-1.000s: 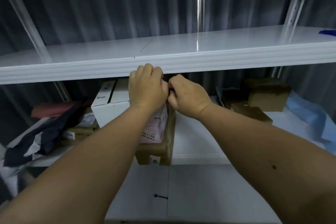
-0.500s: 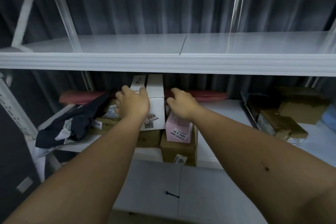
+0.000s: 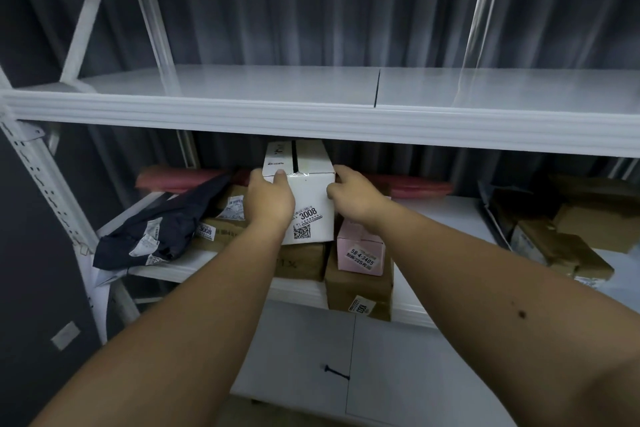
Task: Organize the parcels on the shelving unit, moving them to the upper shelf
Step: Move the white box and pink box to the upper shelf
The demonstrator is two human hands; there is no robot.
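A white box labelled 3008 stands on brown cartons on the middle shelf. My left hand grips its left front corner. On the box's right side my right hand clasps the edge. A pink box marked 58-4-3405 sits just right of it on a brown carton. The upper shelf above is bare white metal.
A dark plastic mailer and a brown carton lie to the left. Red flat parcels rest against the back. More brown cartons fill the right end. White uprights frame the unit; a lower shelf lies beneath.
Both hands left the upper shelf's front edge, dropped to the middle shelf and closed on the sides of the white box. My view has shifted left.
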